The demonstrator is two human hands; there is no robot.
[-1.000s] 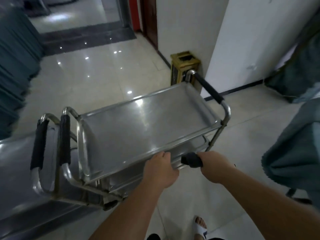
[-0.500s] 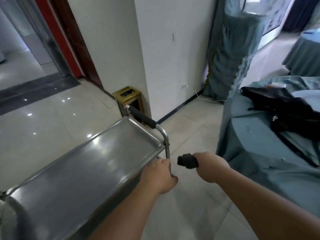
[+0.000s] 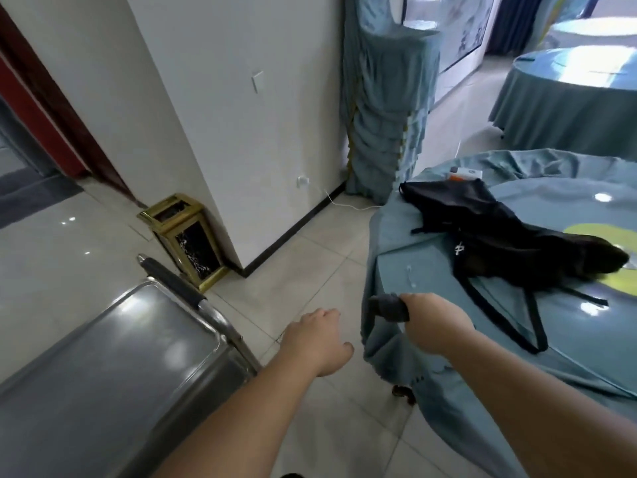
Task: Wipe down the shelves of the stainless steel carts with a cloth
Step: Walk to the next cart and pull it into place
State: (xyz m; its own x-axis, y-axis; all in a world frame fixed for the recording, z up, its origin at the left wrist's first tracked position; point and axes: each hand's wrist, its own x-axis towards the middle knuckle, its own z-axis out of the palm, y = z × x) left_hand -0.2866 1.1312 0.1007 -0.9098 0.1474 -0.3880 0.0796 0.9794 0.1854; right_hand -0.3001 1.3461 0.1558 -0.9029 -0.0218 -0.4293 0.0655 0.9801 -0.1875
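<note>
A stainless steel cart [image 3: 113, 367] fills the lower left; its top shelf is bare and shiny, with a black-padded handle [image 3: 172, 284] at its far end. My left hand [image 3: 319, 341] hangs over the floor just right of the cart's near corner, fingers loosely curled, touching nothing. My right hand [image 3: 432, 326] is closed on a small dark grey cloth [image 3: 387, 307], which sticks out to the left of my fist, in front of the edge of a teal-draped table.
A round table under a teal cloth [image 3: 431, 257] stands at right with a black bag [image 3: 489, 232] on it. A gold bin [image 3: 186, 239] sits against the white wall corner. Stacked covered chairs [image 3: 382, 108] stand behind; another draped table [image 3: 565, 98] is far right.
My view has swung right, away from the cart and toward the teal table. My left hand has come off the cart's edge. The right hand keeps its hold on the cloth.
</note>
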